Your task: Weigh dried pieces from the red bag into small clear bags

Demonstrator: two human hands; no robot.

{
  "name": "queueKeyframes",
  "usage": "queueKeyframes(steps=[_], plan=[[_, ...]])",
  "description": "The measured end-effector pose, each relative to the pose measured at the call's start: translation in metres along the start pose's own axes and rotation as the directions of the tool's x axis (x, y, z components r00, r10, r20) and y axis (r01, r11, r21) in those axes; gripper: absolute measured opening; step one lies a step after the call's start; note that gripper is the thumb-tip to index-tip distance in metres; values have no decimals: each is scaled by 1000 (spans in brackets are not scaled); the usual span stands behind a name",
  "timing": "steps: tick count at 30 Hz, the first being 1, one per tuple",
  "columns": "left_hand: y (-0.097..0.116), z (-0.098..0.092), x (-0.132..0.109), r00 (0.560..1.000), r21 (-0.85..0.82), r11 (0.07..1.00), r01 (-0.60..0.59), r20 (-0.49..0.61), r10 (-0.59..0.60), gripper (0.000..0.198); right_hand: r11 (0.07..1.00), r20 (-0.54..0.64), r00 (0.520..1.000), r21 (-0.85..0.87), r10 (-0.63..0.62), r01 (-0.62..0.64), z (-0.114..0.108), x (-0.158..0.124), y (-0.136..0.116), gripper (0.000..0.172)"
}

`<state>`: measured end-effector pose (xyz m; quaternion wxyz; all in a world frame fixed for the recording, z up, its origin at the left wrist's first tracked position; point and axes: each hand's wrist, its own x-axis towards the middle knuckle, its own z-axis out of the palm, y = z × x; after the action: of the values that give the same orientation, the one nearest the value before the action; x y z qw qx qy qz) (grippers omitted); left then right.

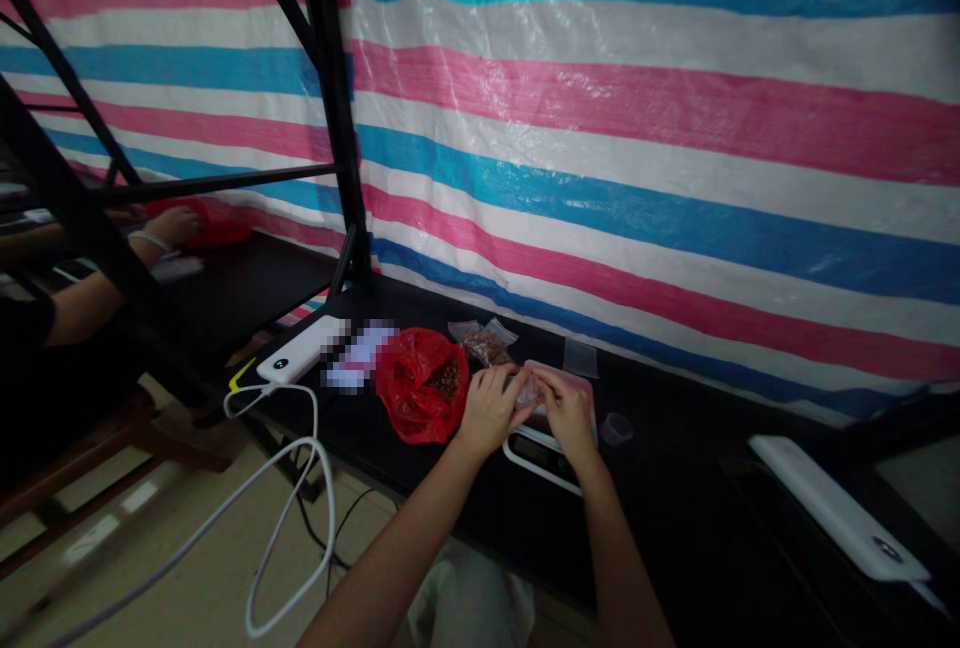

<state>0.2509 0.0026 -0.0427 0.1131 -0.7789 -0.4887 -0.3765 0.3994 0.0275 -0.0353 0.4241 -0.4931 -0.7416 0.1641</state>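
Observation:
My left hand (489, 410) and my right hand (568, 410) are close together, fingers pinched on a small clear plastic bag (528, 391). They hold it over a white kitchen scale (541, 455), whose display faces me and whose top is partly hidden. Left of my left hand, an open red plastic bag (421, 416) holds small brown pieces (448, 381), too small to name. Behind my hands lie clear bags filled with brown bits (486, 344). A flat clear bag (580, 358) lies beyond the scale. To the right of my right hand stands a small clear cup (616, 429).
A white power bank (301, 349) with a looping white cable (322, 468) lies at the left, beside a blurred-out item (358, 358). Another white power bank (836, 508) is at right. A black metal post (330, 108) separates another person's hand (172, 226). Striped sheeting (645, 158) hangs behind.

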Motion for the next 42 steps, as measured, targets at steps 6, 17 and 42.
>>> queueKeyframes(steps=[6, 17, 42], plan=[[-1, 0, 1, 997, 6, 997, 72, 20, -72, 47, 1000, -196, 980, 11, -13, 15, -11, 0, -15, 19], [1, 1, 4, 997, 20, 997, 72, 13, -72, 51, 979, -71, 977, -48, -202, 199, -6, 2, -10, 22], [3, 0, 1, 992, -27, 994, 104, -69, -106, 29, 785, -367, 929, -562, 44, -259, -28, -13, 8, 34]])
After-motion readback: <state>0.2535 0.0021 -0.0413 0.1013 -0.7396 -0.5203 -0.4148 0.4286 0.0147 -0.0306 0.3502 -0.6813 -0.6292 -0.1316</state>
